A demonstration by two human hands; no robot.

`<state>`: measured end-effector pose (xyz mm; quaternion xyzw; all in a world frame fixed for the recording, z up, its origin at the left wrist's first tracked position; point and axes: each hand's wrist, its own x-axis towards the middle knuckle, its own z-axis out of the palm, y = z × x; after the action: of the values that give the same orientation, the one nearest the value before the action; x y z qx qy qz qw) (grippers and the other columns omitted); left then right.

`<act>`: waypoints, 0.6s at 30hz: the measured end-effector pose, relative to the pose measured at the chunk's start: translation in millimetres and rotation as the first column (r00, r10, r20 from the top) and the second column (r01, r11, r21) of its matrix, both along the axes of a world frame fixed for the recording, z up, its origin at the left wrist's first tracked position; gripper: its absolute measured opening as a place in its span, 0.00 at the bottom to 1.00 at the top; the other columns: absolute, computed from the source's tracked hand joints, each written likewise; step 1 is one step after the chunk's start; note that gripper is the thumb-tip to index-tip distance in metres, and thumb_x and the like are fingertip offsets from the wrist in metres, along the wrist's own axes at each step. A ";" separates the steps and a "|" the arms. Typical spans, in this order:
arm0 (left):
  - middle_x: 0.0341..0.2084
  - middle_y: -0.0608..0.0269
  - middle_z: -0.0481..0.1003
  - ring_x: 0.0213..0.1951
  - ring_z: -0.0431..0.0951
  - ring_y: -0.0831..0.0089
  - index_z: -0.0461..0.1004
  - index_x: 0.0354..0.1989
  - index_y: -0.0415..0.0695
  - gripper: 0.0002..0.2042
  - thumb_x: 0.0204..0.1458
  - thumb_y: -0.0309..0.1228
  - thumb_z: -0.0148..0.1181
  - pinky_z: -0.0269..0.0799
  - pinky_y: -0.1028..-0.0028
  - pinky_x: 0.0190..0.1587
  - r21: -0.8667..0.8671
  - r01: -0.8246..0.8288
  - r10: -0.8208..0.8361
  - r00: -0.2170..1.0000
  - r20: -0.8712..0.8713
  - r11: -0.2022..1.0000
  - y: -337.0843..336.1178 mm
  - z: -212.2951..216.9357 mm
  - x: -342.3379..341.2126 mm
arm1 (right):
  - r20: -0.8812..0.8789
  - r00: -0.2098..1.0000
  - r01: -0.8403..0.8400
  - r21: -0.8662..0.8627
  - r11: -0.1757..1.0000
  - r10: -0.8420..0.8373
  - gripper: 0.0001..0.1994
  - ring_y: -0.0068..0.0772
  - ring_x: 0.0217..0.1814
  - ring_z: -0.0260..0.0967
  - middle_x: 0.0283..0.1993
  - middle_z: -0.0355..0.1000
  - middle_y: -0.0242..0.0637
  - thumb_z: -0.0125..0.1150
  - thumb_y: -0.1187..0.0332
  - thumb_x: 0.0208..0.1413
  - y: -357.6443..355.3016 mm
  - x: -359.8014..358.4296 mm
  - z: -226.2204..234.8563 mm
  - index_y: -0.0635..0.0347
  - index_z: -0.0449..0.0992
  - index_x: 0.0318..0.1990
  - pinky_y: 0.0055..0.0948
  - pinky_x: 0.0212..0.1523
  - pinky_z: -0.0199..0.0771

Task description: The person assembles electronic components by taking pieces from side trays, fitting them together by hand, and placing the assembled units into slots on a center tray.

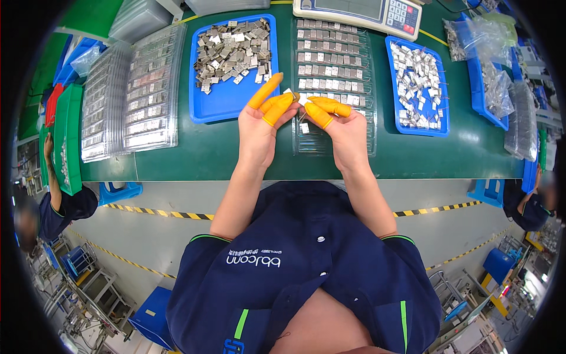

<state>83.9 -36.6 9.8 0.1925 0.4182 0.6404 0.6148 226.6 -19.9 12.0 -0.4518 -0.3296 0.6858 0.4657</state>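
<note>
Yellow finger cots cover the thumbs and some fingers of both my hands, which meet over the clear blister tray (369, 121). My left hand (264, 118) pinches a small metal piece (296, 95) at its fingertips, its index finger raised. Close beside it, my right hand (342, 124) pinches a small white block (303, 100) with thin wire leads hanging below. Whether the two pieces touch is too small to tell. Rows of small white and grey pieces fill much of the tray, and a single white piece (304, 127) sits in a near row.
Left of my hands, a blue tray (206, 109) holds a heap of metal pieces; farther left stand stacked filled blister trays (152, 88). A blue tray (420, 130) of white wired blocks lies right. A scale (354, 13) stands behind. Other people work at both sides.
</note>
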 end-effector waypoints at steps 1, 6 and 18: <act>0.38 0.54 0.74 0.39 0.77 0.68 0.70 0.47 0.34 0.15 0.49 0.22 0.56 0.74 0.74 0.44 -0.020 -0.010 0.010 1.000 0.009 1.000 -0.7 -0.4 2.8 | -0.002 1.000 0.001 0.000 1.000 -0.001 0.12 0.29 0.40 0.72 0.39 0.73 0.41 0.60 0.78 0.48 -0.5 -1.8 0.5 0.72 0.73 0.41 0.25 0.45 0.71; 0.39 0.56 0.75 0.41 0.75 0.73 0.70 0.46 0.35 0.15 0.48 0.22 0.58 0.71 0.76 0.47 -0.052 0.012 -0.008 0.996 0.084 0.999 -3.9 -1.5 5.6 | -0.079 0.997 0.015 0.011 1.000 -0.014 0.11 0.24 0.39 0.71 0.38 0.73 0.39 0.62 0.79 0.46 -0.5 -2.2 1.2 0.71 0.74 0.39 0.19 0.41 0.70; 0.33 0.56 0.76 0.38 0.76 0.75 0.62 0.53 0.34 0.24 0.45 0.21 0.60 0.69 0.78 0.46 0.042 0.233 -0.232 0.973 -0.011 0.972 -7.3 11.1 -2.3 | 0.032 0.973 -0.220 0.415 0.883 0.228 0.18 0.30 0.49 0.66 0.46 0.70 0.37 0.67 0.76 0.40 2.7 16.6 10.7 0.66 0.74 0.43 0.28 0.51 0.65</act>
<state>81.6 -43.9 20.9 0.2550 0.3808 0.5722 0.6801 243.1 -17.2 22.7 -0.2951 -0.5137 0.6531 0.4717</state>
